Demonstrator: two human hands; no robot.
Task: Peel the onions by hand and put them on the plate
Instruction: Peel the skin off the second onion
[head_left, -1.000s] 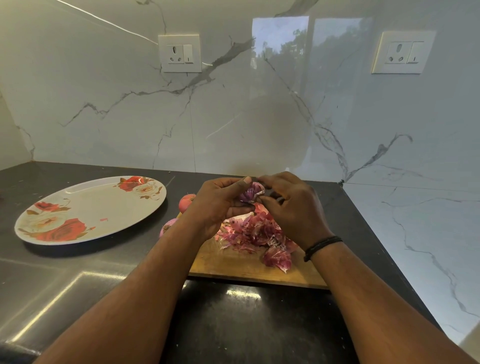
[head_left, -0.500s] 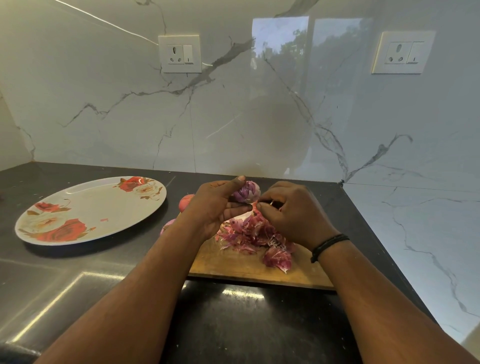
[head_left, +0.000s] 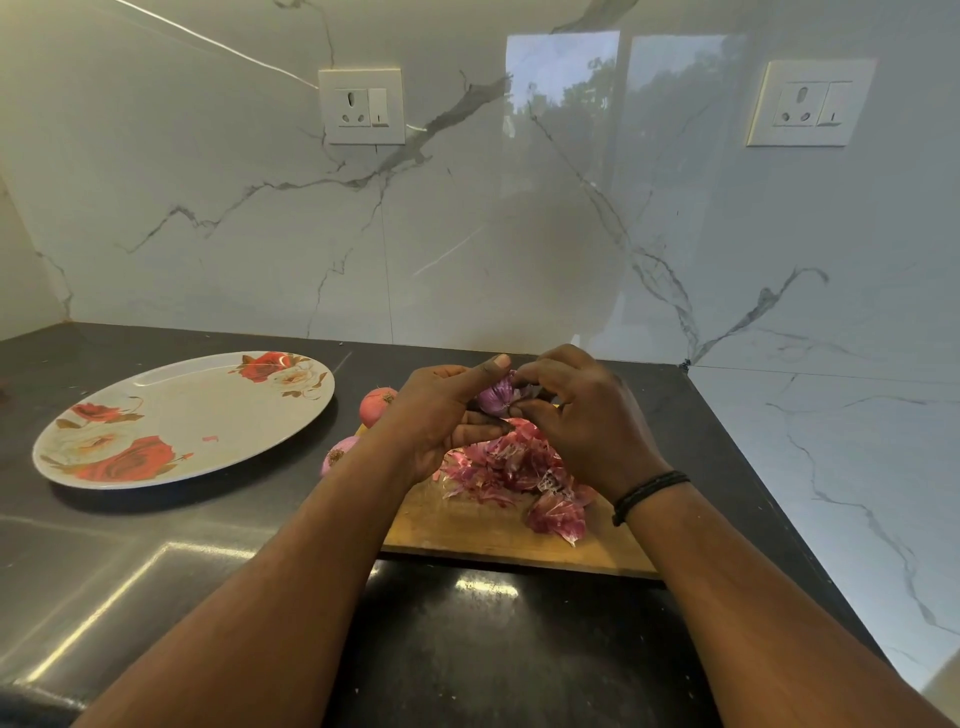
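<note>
Meanwhile peels are piling on the board, plate lying at nine o'clock; left hand is gripping the onion, right hand pinching its skin.

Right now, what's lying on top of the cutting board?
A pile of purple-red onion skins lies on the wooden cutting board. Both hands hold an onion above it; the board's far part is hidden behind them.

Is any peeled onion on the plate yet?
No, the plate holds only a tiny skin scrap; the onion sits in the left hand.
</note>
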